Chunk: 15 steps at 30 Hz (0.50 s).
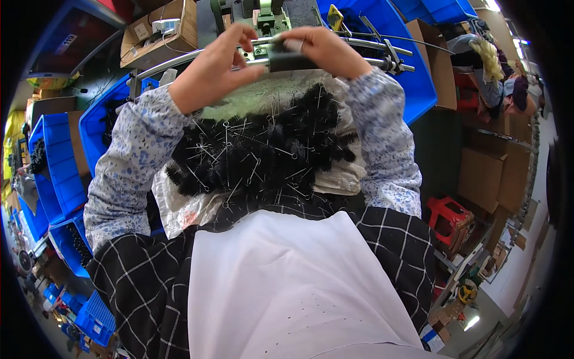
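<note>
- Blue plastic crate (412,90) stands at one o'clock.
- Black-bristled, wire-handled brushes (269,143) lie heaped below twelve, apparently formed; how many await handling, I cannot tell.
- Grey-green metal machine (269,21) sits at twelve.
- Left hand (218,69), eleven o'clock: fingers parted, curled, seemingly empty.
- Right hand (326,51), twelve-thirty: fingers bent over a blurred dark piece (293,61); grip unclear.
</note>
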Available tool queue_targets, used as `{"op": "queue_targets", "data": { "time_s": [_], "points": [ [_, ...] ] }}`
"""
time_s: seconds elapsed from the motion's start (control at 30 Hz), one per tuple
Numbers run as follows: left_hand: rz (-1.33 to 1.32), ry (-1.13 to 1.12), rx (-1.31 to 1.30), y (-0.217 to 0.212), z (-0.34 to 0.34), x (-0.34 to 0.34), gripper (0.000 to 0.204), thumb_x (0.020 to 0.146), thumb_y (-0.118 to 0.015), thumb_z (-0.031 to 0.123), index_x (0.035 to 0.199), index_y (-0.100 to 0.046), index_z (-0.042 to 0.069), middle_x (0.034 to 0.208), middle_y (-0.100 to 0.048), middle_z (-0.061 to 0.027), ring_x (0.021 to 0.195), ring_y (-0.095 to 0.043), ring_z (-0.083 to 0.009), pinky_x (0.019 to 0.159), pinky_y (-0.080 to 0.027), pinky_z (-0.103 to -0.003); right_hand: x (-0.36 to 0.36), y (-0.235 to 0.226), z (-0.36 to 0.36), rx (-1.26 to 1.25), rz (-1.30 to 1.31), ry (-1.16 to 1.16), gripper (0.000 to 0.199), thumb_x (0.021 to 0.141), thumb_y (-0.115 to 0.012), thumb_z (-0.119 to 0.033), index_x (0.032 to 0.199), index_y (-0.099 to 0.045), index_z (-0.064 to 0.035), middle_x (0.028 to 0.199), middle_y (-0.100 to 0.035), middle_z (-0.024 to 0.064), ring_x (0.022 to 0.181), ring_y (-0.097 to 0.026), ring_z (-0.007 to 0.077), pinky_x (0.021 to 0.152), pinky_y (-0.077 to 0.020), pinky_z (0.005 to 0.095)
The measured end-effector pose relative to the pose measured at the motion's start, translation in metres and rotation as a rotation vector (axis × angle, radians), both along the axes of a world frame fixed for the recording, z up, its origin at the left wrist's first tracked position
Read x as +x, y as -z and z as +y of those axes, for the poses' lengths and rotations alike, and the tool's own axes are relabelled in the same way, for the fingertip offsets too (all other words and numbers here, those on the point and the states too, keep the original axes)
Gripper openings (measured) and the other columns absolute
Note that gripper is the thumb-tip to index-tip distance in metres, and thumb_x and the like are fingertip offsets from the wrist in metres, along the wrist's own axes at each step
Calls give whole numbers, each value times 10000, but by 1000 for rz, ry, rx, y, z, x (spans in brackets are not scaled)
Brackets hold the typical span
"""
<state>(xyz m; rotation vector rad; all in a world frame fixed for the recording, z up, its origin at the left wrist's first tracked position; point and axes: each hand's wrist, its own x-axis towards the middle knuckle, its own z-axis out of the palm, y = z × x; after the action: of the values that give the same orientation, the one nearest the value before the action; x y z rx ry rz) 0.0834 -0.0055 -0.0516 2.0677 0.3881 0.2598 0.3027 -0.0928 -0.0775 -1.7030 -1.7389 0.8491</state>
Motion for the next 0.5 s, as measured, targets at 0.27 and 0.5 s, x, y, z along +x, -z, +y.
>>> {"op": "queue_targets", "data": {
  "time_s": [0.27, 0.5],
  "points": [
    [441, 637, 130, 13, -20, -21, 325, 770, -636, 202, 1037, -513, 64, 935, -587, -77, 946, -561, -232, 926, -330, -399, 41, 64, 66, 376, -608, 563, 206, 872, -500, -243, 952, -641, -116, 876, -636, 126, 814, -615, 303, 728, -477, 411],
    [395, 597, 48, 4, -18, -17, 271, 721, -631, 123, 957, -530, 35, 877, -601, -81, 863, -584, -231, 817, -428, -354, 36, 66, 74, 408, -641, 561, 202, 877, -466, -230, 871, -636, -120, 814, -624, 126, 763, -620, 311, 684, -479, 426]
  ]
}}
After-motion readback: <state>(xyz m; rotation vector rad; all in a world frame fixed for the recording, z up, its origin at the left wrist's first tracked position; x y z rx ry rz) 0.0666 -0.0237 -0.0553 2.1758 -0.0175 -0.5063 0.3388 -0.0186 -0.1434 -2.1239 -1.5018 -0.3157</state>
